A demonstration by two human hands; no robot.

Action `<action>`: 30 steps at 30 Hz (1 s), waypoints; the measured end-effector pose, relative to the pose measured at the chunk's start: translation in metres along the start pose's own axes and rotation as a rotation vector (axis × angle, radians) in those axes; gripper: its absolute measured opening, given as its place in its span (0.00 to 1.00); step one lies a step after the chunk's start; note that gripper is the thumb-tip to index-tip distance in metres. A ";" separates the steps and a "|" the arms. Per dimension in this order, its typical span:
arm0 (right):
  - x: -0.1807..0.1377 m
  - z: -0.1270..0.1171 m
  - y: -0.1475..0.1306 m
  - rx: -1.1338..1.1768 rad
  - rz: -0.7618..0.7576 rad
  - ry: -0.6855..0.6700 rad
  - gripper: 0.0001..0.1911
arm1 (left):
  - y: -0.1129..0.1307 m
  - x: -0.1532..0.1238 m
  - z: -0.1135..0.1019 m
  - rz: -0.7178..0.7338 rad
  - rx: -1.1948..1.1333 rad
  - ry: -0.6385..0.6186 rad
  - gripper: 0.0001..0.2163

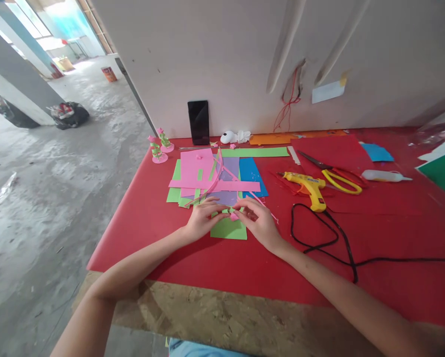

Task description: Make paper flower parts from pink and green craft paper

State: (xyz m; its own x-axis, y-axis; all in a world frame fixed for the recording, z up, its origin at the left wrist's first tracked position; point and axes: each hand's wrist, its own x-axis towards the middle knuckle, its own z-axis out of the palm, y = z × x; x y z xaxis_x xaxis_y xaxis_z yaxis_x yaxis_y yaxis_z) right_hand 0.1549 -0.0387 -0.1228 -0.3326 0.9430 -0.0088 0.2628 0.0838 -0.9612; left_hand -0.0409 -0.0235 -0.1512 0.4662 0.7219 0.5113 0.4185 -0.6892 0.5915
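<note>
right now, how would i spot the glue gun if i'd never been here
On the red table, look right of the right hand. The glue gun lies beside the scissors; its yellow body and black cord set it apart.

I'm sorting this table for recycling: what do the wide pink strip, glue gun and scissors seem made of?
Pink strip: matte paper or card, judging by its flat, straight-cut edges.
Glue gun: probably smooth plastic, with a moulded-looking yellow body.
Scissors: slim dark blades, likely metal; red and yellow handles look plastic.

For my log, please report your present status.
Left hand, right hand: both at small pink piece, grip unclear. Green paper beneath. Wide pink strip beyond, not blocking.
</note>
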 end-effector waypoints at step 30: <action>-0.011 0.010 -0.017 0.405 0.245 -0.334 0.14 | 0.029 0.004 -0.008 0.214 0.080 0.146 0.02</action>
State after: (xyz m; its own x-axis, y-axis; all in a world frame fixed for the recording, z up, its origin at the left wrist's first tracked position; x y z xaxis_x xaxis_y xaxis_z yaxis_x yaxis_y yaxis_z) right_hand 0.1454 -0.0540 -0.1089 -0.5907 0.7611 -0.2680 0.0226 -0.3164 -0.9483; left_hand -0.0329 -0.0405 -0.1269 0.4355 0.5568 0.7074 0.3854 -0.8254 0.4125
